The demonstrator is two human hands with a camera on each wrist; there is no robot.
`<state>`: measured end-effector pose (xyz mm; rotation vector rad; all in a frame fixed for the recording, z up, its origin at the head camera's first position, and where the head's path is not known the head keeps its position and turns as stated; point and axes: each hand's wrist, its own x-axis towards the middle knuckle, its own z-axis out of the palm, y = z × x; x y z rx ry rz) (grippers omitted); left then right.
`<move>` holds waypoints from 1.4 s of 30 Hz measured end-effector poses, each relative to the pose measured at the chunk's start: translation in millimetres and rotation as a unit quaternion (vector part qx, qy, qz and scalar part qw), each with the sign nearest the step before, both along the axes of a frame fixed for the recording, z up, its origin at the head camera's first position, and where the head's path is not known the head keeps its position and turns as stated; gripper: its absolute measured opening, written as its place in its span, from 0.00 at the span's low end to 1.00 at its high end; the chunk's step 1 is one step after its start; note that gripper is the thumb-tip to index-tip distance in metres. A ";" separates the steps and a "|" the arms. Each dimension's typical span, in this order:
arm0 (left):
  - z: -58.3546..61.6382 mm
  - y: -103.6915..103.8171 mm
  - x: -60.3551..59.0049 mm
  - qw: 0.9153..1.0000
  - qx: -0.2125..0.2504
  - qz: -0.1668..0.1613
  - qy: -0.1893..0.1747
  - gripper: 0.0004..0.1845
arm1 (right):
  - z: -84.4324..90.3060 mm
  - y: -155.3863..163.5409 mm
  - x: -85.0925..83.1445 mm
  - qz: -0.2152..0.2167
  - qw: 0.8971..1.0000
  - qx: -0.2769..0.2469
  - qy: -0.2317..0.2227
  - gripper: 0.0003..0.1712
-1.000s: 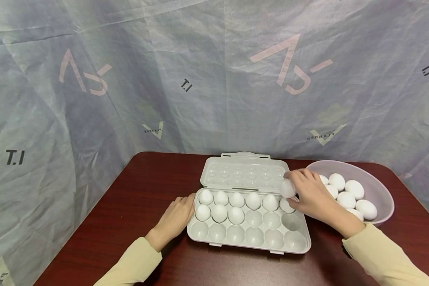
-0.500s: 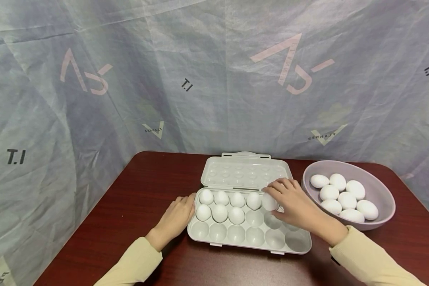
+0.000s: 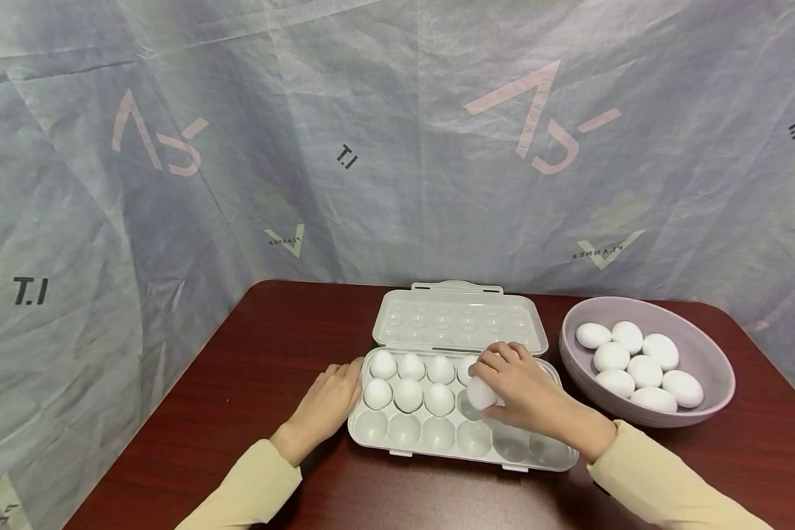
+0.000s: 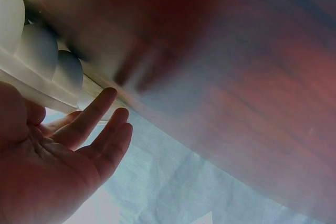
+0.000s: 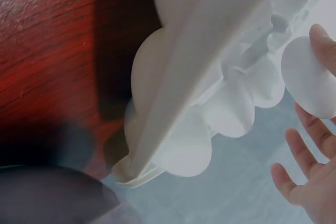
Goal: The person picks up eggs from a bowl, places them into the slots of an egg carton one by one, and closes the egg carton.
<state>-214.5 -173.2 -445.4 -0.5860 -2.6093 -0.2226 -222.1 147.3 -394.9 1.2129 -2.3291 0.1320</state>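
My right hand (image 3: 518, 390) pinches a white egg (image 3: 482, 394) between thumb and fingers, over the fourth cup of the egg carton's middle row. The same egg (image 5: 310, 77) shows at the right edge of the right wrist view. White eggs fill the back row of the egg carton (image 3: 437, 456), its right end hidden behind my hand. Three more eggs (image 3: 408, 395) sit at the left of the middle row. At the carton's left side, my left hand (image 3: 323, 401) rests with fingers extended along the edge; in the left wrist view its fingers (image 4: 86, 121) hold nothing.
Behind the cups, the carton's lid (image 3: 460, 320) lies folded back on the dark red table (image 3: 291, 324). A mauve bowl (image 3: 715, 375) with several white eggs (image 3: 645, 370) stands to the right. A grey printed cloth (image 3: 397, 206) hangs behind the table.
My right hand has carried its egg leftward and toward me, from above the back row's right end to the middle row. My left hand has stayed in place.
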 end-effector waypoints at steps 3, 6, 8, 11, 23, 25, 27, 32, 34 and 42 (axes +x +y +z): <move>-0.3 0.2 -0.4 1.000 -0.001 0.001 0.000 0.13 | -1.1 -3.2 0.7 -0.002 1.000 0.009 -0.007 0.33; -0.6 0.2 -0.6 1.000 -0.002 0.001 0.001 0.13 | -2.2 -5.9 0.8 -0.004 1.000 0.025 -0.007 0.34; -0.7 0.1 -0.7 1.000 -0.002 0.001 0.001 0.13 | -3.3 -7.2 0.4 -0.004 0.999 0.032 -0.003 0.35; -0.9 0.0 -1.0 1.000 -0.002 0.001 0.002 0.14 | -4.7 -8.9 -0.2 -0.001 0.999 0.035 0.002 0.35; 0.1 0.0 -0.1 1.000 0.001 -0.002 -0.002 0.14 | -11.2 -13.8 0.8 -0.006 0.999 0.050 -0.002 0.34; 0.4 -0.1 0.2 1.000 0.002 -0.003 -0.001 0.14 | -11.9 -14.8 0.8 -0.008 0.999 0.050 0.001 0.34; 0.7 -0.1 0.3 1.000 0.003 -0.004 0.002 0.14 | -12.6 -15.8 0.7 -0.008 0.999 0.049 0.005 0.34; 0.6 0.3 0.3 1.000 -0.002 -0.002 0.005 0.13 | -14.4 -16.7 0.9 -0.011 0.999 0.046 0.010 0.35; 0.3 0.3 0.2 1.000 -0.004 -0.001 0.004 0.13 | -14.7 -16.9 1.1 -0.014 0.999 0.047 0.008 0.35; -0.7 0.3 -0.1 1.000 0.001 0.001 0.002 0.13 | -15.5 -17.0 3.3 -0.032 0.998 0.061 -0.005 0.33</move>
